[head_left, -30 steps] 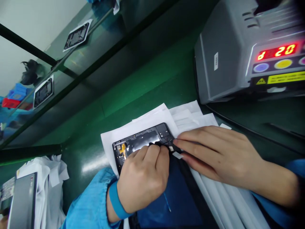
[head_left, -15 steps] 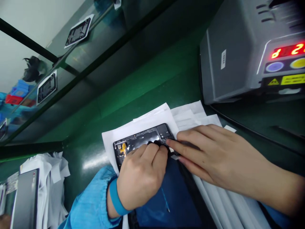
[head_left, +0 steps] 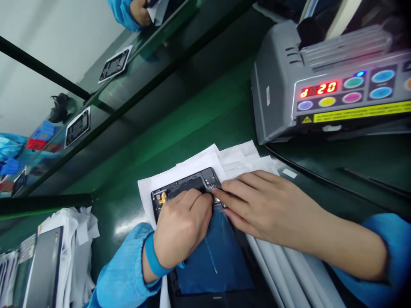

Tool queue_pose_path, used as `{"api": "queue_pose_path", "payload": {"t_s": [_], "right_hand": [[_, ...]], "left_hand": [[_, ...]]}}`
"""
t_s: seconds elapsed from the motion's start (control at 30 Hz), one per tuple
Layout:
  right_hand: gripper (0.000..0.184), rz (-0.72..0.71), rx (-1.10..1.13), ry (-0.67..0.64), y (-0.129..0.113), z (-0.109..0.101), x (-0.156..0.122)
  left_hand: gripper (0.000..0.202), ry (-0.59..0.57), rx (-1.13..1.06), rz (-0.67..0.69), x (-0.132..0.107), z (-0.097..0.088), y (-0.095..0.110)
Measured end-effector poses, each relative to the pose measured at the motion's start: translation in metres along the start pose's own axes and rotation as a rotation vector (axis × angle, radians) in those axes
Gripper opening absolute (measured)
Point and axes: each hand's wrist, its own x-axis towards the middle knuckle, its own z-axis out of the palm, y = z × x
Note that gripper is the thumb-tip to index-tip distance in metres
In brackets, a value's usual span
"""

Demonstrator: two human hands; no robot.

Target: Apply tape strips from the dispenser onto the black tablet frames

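Observation:
An open black phone housing (head_left: pixel 183 185) lies on white sheets (head_left: pixel 146 192); black parts and an orange flex cable (head_left: pixel 163 198) show inside it. My left hand (head_left: pixel 183 226) is closed over the housing's near side, its bent fingertips reaching inside. What they pinch, if anything, is hidden. At the right end of the housing, my right hand (head_left: pixel 257 201) grips the edge, with its forefinger on the inner parts and its thumb lower down. The two hands' fingertips almost meet. Below them is a dark panel with a blue film (head_left: pixel 221 256) over it.
A grey machine (head_left: pixel 279 85) with a red display stands at the right, its black cable (head_left: pixel 305 169) crossing the green table. Stacked sheets and a grey panel (head_left: pixel 43 265) sit at lower left. On the glass shelf are two more housings (head_left: pixel 115 64); another person's hand (head_left: pixel 140 12) shows above.
The view has swung right, so more of the machine shows. My hands stay at the housing, with small finger shifts. Another person's hand and sleeve have come into view at the top.

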Motion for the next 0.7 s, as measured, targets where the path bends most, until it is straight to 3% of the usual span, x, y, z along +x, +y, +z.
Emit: {"api": "queue_pose_path", "payload": {"t_s": [0.3, 0.53, 0.7], "right_hand": [[0.024, 0.016, 0.043, -0.007, 0.001, -0.002, 0.002], [0.024, 0.031, 0.080, 0.014, -0.001, -0.001, -0.001], [0.025, 0.032, 0.103, -0.049, -0.003, 0.002, -0.012]], "left_hand": [[0.015, -0.001, -0.180, -0.141, 0.002, 0.000, -0.008], [0.020, 0.004, -0.146, -0.069, -0.004, 0.006, -0.006], [0.020, 0.002, -0.022, -0.004, -0.008, 0.009, -0.003]]}}
